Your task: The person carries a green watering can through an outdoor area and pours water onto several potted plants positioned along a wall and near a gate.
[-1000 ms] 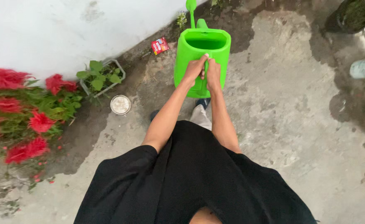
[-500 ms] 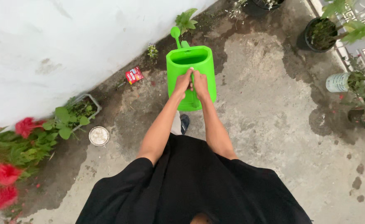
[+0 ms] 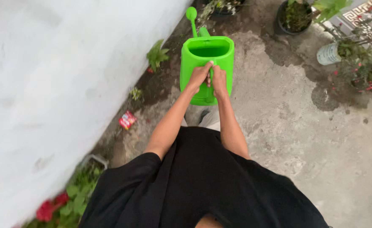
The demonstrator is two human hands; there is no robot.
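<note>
Both hands are closed around the handle of the green watering can (image 3: 207, 63): the left hand (image 3: 198, 76) and the right hand (image 3: 219, 80) sit side by side and touch. The can hangs in front of the body, above the concrete ground (image 3: 304, 139) near the white wall (image 3: 46, 84), its spout toward a dark pot (image 3: 295, 17). I think water may spill if the can tips, since its top is open.

White wall (image 3: 46, 84) crowds left; potted plants (image 3: 355, 63) block right
</note>
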